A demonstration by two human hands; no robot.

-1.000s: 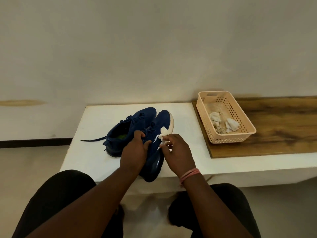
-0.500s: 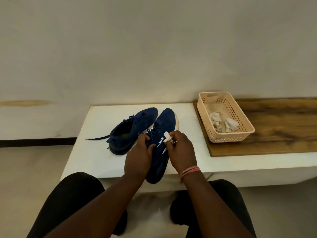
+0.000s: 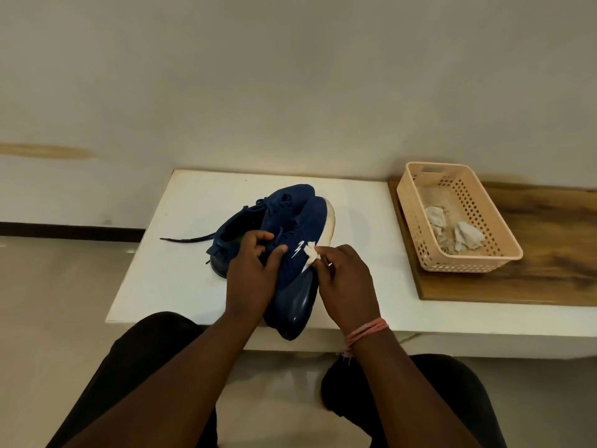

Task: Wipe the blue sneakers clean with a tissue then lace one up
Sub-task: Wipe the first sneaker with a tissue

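The sneaker [image 3: 292, 253] I hold is navy blue knit with a white lightning-shaped mark on its side, a white sole edge at the toe and a glossy dark blue heel. The other sneaker [image 3: 245, 227] is the same navy, with dark blue laces. The tissue [image 3: 310, 253] is white. My table [image 3: 193, 195] is white, with a brown wood-grain board [image 3: 549, 253] on it. The basket [image 3: 452, 218] is pale peach, patterned with small square holes, and holds off-white crumpled tissues [image 3: 452, 231]. A pink band [image 3: 366, 331] circles my right wrist.

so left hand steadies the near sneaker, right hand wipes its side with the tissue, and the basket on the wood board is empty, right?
Not quite: the basket is not empty. The head view shows crumpled tissues inside it. The rest stands: left hand steadies the near sneaker, right hand wipes with the tissue.
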